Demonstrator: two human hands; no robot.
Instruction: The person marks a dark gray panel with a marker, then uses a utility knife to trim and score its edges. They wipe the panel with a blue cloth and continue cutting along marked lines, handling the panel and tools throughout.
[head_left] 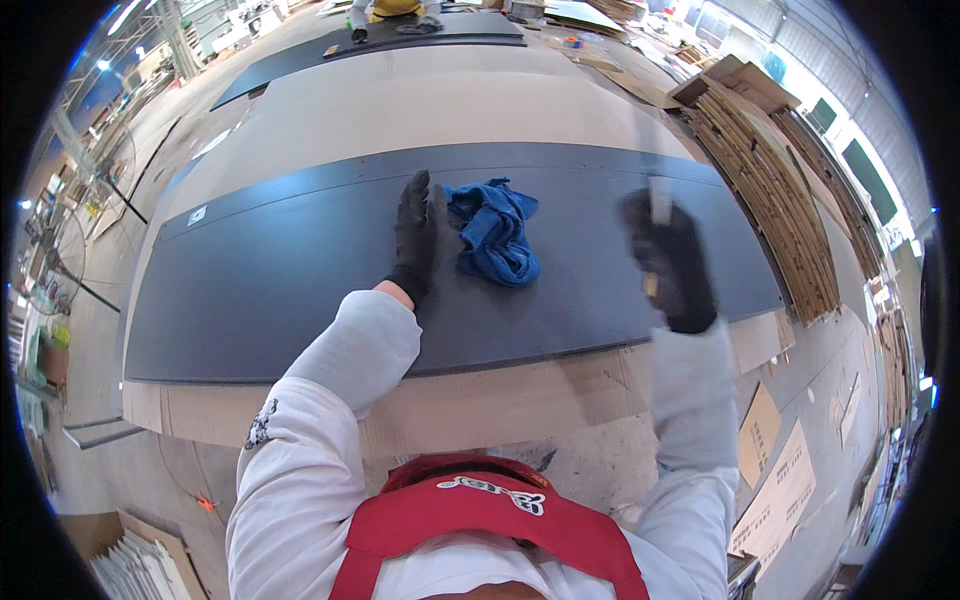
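Observation:
A large dark grey panel (330, 260) lies flat in front of me. My left hand (416, 235), in a black glove, rests on it with fingers stretched out, beside a crumpled blue cloth (497, 235). Over the right part of the panel, my right hand (675, 255), also gloved in black, is smeared by motion. It is closed round a hand tool (660, 200) with a pale flat piece above the fist and a yellowish end below. The tool's exact kind is blurred. A small white label (197, 215) sits near the panel's far left corner.
Cardboard (400, 110) lies beneath and beyond the panel. Stacked brown boards (765, 190) rise at the right. Another dark panel (440, 42) lies at the far side, where a person (392, 10) in gloves stands. A fan (60, 255) is at the left; an open carton (150, 550) sits lower left.

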